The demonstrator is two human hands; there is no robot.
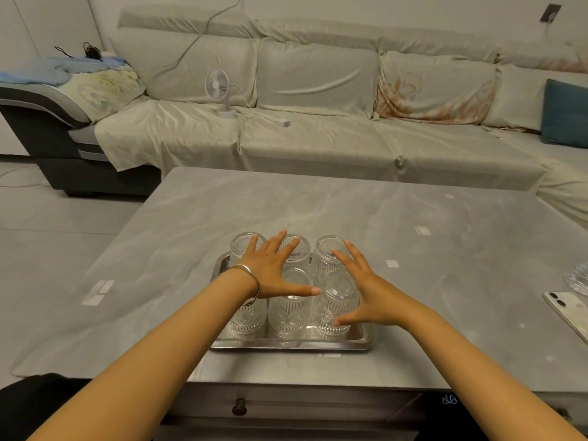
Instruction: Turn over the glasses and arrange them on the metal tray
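Note:
Several ribbed clear glasses [288, 315] stand upside down in two rows on the metal tray [291, 343] near the table's front edge. My left hand [273, 268], with a silver bangle on the wrist, hovers flat with fingers spread over the back-left glasses. Its thumb points right over the middle front glass. My right hand [369, 289] is spread over the right-hand glasses, thumb down near the front-right glass [334, 308]. Neither hand grips anything. The hands hide parts of the back row.
The grey marble-look table [445, 281] carries a white phone [568, 308] and a clear glass object [579, 278] at its right edge. Behind the table a covered sofa [318, 135] holds a small white fan [219, 90]. A drawer knob [239, 406] sits below the table front.

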